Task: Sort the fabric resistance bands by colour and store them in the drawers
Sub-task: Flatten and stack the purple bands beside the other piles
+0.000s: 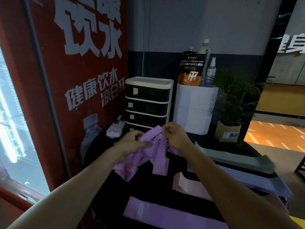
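Both hands are up over the dark counter, just in front of the drawers. The left hand has its grip closed around a bunch of purple bands, fingers curled into the soft cloth. The right hand pinches the top end of one purple band between finger and thumb and holds it up. The rest of the bunch hangs down in floppy loops, and the low ends rest on the counter.

These bands look light and soft, like wide ribbons. They bend and tangle easily, so I think a pinch on a flat end works best, with the other hand sliding along to smooth the band out. They will not break if dropped.

More bands lie flat on the counter. A purple flat band is close to the person. A pink band is a bit to the right. A stack of grey-green bands and a stack of blue-purple bands lie further right, and they reach near the counter edge, so a bump could push them off.

All the drawers look closed, so one must be pulled open first. A white power strip sits just left of the drawers, and a white bin stands just right of them. The open room is in the middle of the counter.
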